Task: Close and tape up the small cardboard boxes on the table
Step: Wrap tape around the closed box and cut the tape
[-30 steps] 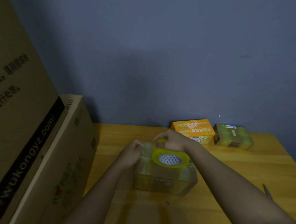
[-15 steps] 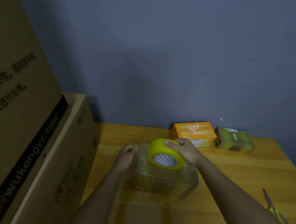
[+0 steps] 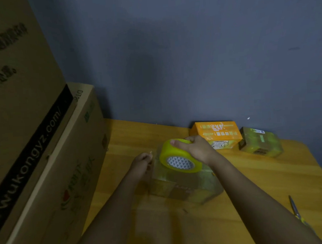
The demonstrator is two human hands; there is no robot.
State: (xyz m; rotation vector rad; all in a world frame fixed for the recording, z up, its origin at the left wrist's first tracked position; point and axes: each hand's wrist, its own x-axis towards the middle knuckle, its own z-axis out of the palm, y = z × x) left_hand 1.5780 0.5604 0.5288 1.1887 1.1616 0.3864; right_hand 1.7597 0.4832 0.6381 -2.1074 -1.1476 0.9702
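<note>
Two big cartons [image 3: 45,157] crowding tabletop [image 3: 263,181] left, right hand [image 3: 195,149] gripping tape roll [image 3: 179,156] over box [image 3: 184,184], left hand [image 3: 143,163] pinching tape end, orange box [image 3: 216,133], wrapped box [image 3: 260,141], scissors [image 3: 295,209] off right

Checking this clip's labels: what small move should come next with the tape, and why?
Probably draw the tape roll rightward across the box. The right hand grips the roll above it; the left hand seems to pinch the tape end at the box's left edge.

The tape roll [image 3: 180,155] sits over the near box [image 3: 185,186]; two boxes [image 3: 216,134] lie behind, scissors [image 3: 295,209] right.
</note>
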